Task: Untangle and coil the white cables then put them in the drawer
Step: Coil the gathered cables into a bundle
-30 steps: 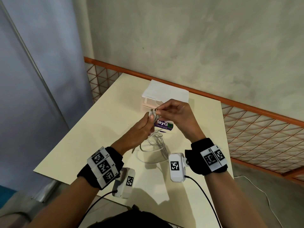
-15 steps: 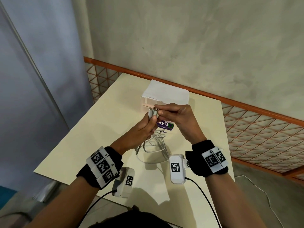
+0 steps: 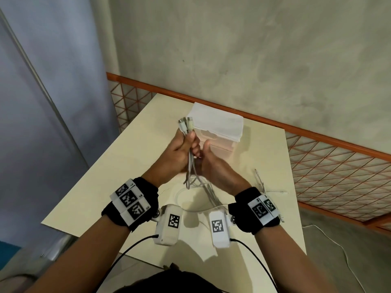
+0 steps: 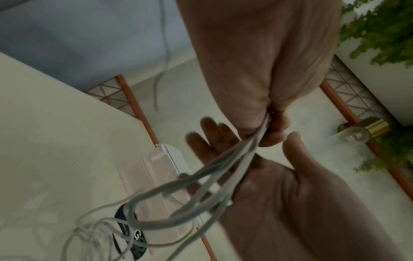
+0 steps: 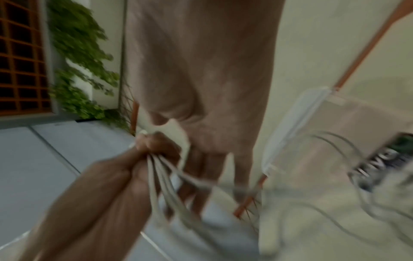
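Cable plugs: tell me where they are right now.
In the head view, the cable plugs stick up out of the left hand, raised above the table just left of the small drawer box; the open right hand is beside them.

Semi-outdoor terrace: concrete wall [image 3: 254,49], orange lattice railing [image 3: 338,163], ivy [image 5: 78,53].

Two hands show: one left hand [image 3: 179,153] and one right hand [image 3: 218,166]. There is one bunch of white cables [image 3: 190,163]. Three plug ends [image 3: 186,123] stick up out of the bunch. How many cables are in it cannot be told. One small drawer box [image 3: 220,132] stands near the far edge of the one tabletop [image 3: 118,174]. One more white cable [image 3: 330,240] lies on the floor.
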Demonstrator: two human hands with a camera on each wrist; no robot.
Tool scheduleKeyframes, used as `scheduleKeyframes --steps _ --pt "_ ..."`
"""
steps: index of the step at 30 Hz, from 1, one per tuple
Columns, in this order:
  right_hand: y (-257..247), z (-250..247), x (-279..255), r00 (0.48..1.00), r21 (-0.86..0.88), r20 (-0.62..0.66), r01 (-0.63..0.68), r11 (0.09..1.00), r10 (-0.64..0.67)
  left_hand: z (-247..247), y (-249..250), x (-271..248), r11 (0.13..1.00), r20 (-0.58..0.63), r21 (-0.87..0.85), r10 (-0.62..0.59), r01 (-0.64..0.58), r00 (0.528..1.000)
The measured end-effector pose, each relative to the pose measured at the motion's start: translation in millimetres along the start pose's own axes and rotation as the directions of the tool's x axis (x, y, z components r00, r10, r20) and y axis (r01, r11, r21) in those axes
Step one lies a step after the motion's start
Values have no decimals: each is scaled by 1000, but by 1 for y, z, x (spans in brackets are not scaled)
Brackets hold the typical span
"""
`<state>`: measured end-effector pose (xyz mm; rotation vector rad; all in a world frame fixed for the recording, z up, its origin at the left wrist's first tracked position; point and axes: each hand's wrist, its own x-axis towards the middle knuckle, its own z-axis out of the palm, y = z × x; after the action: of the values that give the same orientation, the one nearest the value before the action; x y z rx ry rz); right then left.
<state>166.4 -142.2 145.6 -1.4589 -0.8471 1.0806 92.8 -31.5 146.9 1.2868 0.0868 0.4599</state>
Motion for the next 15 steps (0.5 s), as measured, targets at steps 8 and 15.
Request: scheduleKeyframes --steps 8,15 --pt "-1 -20 -5 998 -511 -23 35 859 -54 -32 3 1 982 -227 -182 7 -49 974" --pt "0 -31 -4 948 -536 -290 -49 843 -129 -43 -16 -6 950 -466 -262 -277 168 840"
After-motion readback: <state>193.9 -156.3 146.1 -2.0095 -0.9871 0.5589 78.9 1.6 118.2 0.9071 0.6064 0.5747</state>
